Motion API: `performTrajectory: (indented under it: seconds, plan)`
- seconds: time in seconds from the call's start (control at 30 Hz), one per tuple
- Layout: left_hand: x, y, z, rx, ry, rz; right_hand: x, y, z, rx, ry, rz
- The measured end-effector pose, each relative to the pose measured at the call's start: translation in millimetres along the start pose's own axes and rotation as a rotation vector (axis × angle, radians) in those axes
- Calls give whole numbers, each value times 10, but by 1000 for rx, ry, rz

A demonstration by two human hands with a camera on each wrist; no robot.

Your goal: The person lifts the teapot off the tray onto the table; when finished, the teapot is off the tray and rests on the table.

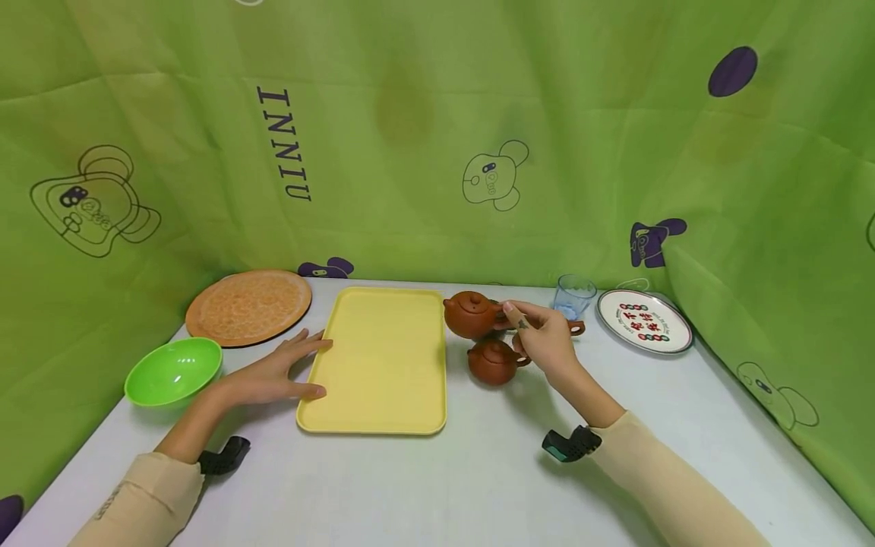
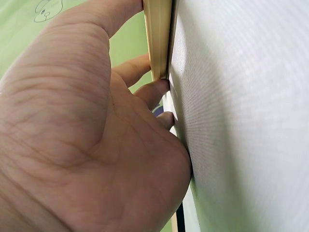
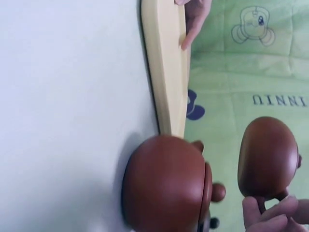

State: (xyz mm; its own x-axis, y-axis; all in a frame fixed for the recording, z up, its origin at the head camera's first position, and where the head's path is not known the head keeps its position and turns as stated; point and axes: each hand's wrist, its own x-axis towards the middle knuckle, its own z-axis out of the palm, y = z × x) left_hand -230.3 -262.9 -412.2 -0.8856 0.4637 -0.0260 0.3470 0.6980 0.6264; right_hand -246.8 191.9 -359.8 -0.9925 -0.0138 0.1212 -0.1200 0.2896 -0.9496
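Green plastic bowl (image 1: pixel 174 370) sits at the left edge of the head view on the white desk (image 1: pixel 478 479), with a round orange woven mat (image 1: pixel 249 305) just behind it. To their right the left hand (image 1: pixel 273 374) lies flat on the desk, fingers (image 1: pixel 311 343) straight and relaxed, thumb and fingertips touching the left rim of a rectangular pale yellow plastic tray (image 1: pixel 379 357); the left wrist view shows those fingertips pressed against the tray's edge (image 2: pixel 158 38). Right of the tray, at centre frame, stand two small reddish-brown clay teapots. The right hand (image 1: pixel 543 338) pinches the handle of the farther teapot (image 1: pixel 470 314), which in the right wrist view appears lifted clear of the desk. The nearer teapot (image 1: pixel 492 362) rests on the desk just below it, close to the tray's right rim. Behind the hand is a small clear blue glass cup (image 1: pixel 573 295), and further right a white round plate with red and green markings (image 1: pixel 644 320). Green patterned cloth (image 1: pixel 410 114) fills the upper frame.
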Motion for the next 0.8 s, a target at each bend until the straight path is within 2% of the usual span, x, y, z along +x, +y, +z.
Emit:
performTrajectory:
  seconds: [0.2,0.4,0.63,0.8]
  plan:
    - [-1,-11,-11,9,1,-15,-60,10,-189,-7,17,-43]
    - [-11,-9,-15,6,1,-12,-117,36,-332,-33,43,-7]
    - [-11,3,-18,1,5,-12,-191,110,-465,-77,35,-9]
    - [-8,16,-6,-3,0,-11,-257,171,-593,-109,67,25]
